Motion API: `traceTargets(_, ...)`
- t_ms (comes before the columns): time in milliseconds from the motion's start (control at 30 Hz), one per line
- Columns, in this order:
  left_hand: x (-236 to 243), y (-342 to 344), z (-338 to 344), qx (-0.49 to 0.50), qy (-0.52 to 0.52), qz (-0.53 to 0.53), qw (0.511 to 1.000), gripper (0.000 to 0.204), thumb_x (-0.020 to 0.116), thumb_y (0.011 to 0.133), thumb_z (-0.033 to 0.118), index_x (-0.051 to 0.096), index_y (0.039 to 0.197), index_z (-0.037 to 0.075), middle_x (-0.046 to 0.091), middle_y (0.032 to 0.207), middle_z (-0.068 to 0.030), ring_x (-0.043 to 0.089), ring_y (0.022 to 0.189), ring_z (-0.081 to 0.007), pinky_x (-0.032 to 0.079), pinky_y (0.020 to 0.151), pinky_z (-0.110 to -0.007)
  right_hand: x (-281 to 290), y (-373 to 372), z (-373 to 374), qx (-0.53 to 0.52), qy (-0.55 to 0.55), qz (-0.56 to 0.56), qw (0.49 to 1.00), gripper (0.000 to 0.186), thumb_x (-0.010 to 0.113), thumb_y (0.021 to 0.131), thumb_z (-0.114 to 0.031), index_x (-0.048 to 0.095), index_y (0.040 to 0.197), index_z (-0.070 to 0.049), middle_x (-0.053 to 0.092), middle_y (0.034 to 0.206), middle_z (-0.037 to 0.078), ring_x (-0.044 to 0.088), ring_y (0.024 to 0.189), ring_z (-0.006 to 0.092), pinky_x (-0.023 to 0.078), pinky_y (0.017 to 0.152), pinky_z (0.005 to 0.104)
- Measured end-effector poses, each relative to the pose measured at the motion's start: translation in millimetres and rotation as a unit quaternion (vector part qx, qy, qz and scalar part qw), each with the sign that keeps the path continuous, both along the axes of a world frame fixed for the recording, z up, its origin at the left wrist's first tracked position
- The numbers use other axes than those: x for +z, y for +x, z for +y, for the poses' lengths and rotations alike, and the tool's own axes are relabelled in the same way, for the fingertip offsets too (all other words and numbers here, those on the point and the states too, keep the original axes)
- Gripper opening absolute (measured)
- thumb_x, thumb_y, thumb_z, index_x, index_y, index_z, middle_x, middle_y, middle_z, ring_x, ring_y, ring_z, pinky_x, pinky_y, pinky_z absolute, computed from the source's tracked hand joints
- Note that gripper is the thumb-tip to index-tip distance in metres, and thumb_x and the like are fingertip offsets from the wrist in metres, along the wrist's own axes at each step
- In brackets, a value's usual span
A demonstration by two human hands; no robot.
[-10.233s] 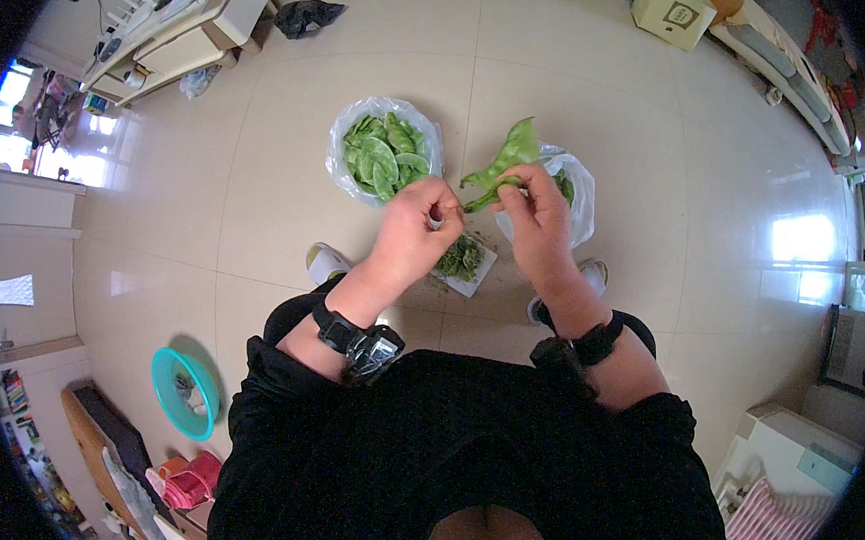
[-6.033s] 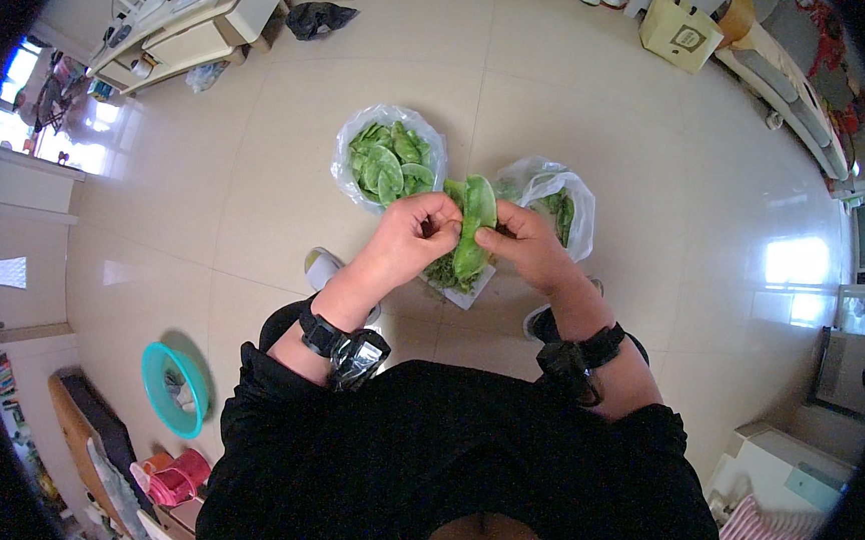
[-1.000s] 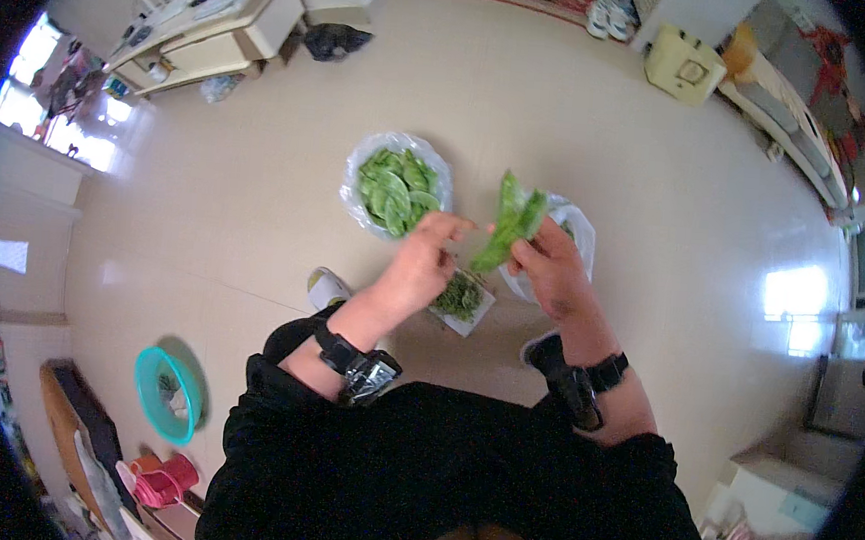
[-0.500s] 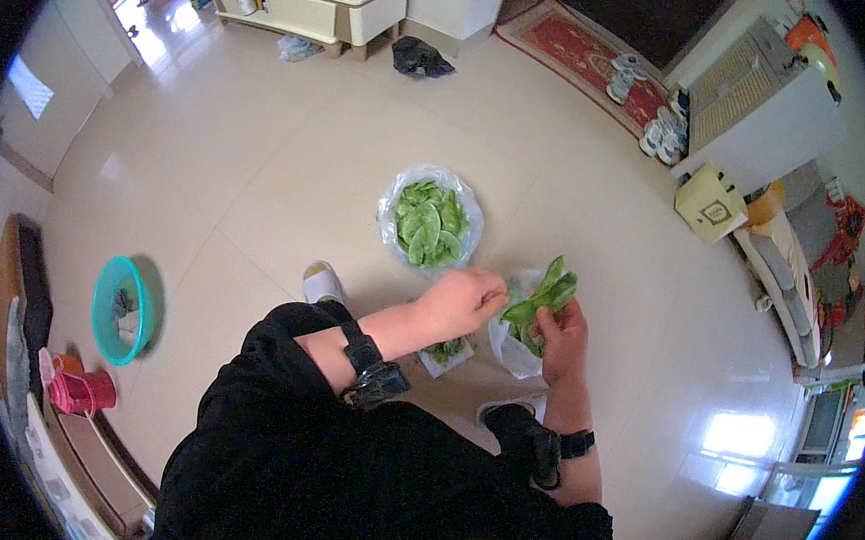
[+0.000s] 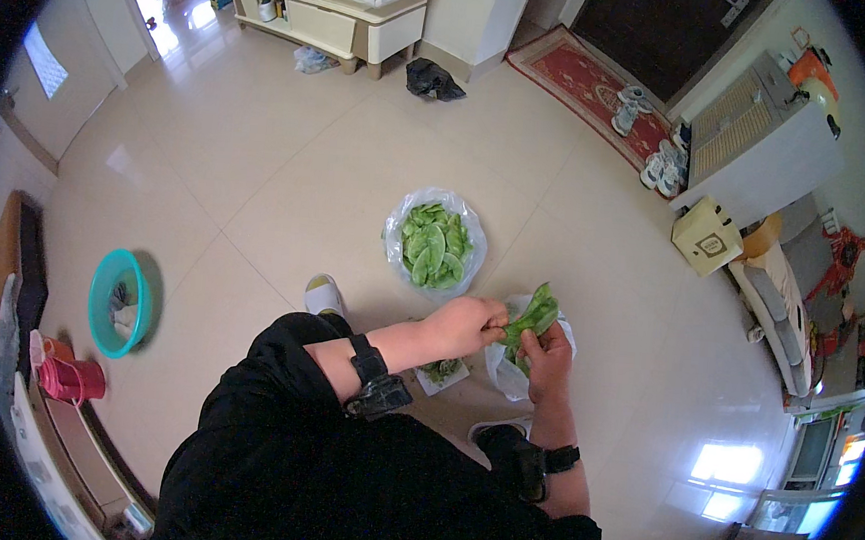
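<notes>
My right hand (image 5: 547,360) grips flat green bean pods (image 5: 538,308), raised over an open white plastic bag (image 5: 502,370). My left hand (image 5: 469,325) has its fingers closed at the lower left end of these pods, pinching there. Further forward on the tiles sits a bag-lined round container (image 5: 476,218) heaped with pods (image 5: 430,245). Between my feet, partly hidden by my left forearm, lies a small pile of green scraps (image 5: 437,371) on a white sheet (image 5: 444,385).
A turquoise basin (image 5: 99,302) and pink bucket (image 5: 72,380) stand at my left. Ahead are a white TV cabinet (image 5: 324,27), black bag (image 5: 433,82) and red mat (image 5: 567,74) with shoes. A pale tote bag (image 5: 708,237) and padded seat (image 5: 780,324) are at the right.
The view has turned toward the door and mat, shifting the containers lower right. My left fingers, apart from the pods a second ago, now pinch them; my right hand still holds pods.
</notes>
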State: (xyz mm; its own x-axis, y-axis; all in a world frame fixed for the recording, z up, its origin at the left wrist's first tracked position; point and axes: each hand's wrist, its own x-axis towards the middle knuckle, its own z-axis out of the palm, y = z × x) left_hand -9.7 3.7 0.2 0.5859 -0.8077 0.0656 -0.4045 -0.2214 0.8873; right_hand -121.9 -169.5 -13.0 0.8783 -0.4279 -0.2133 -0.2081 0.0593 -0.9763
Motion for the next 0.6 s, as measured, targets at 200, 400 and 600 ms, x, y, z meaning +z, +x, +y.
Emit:
traceTargets(200, 4, 4, -3, 0.015, -0.064, -0.061, 0.996, 0.020, 0.070, 0.086, 0.015, 0.056, 0.090, 0.002, 0.057, 0.077, -0.0156, 0.056, 0.071, -0.0364, 0.046, 0.063, -0.042, 7, 5, 8, 0.015, -0.052, -0.001, 0.999, 0.027, 0.071, 0.087, -0.007, 0.063, 0.113, -0.002, 0.067, 0.095, 0.003, 0.059, 0.076, 0.0088, 0.048, 0.064, 0.0247)
traceTargets(400, 11, 6, -4, 0.035, -0.049, -0.003, 0.998, 0.016, 0.070, 0.087, 0.014, 0.059, 0.088, 0.001, 0.059, 0.075, -0.0134, 0.058, 0.069, -0.0275, 0.047, 0.063, -0.038, 12, 8, 7, 0.004, -0.023, 0.008, 1.000, 0.028, 0.075, 0.084, -0.009, 0.064, 0.108, -0.001, 0.070, 0.095, 0.005, 0.063, 0.081, 0.0115, 0.050, 0.069, 0.0277)
traceTargets(600, 6, 6, -6, 0.050, -0.051, 0.073, 0.995, 0.013, 0.070, 0.088, 0.012, 0.064, 0.091, 0.001, 0.064, 0.075, -0.0103, 0.060, 0.068, -0.0179, 0.049, 0.064, -0.033, 8, 7, 7, -0.007, -0.080, 0.027, 0.996, 0.028, 0.075, 0.083, -0.007, 0.063, 0.107, 0.000, 0.071, 0.096, 0.007, 0.064, 0.083, 0.0137, 0.051, 0.074, 0.0305)
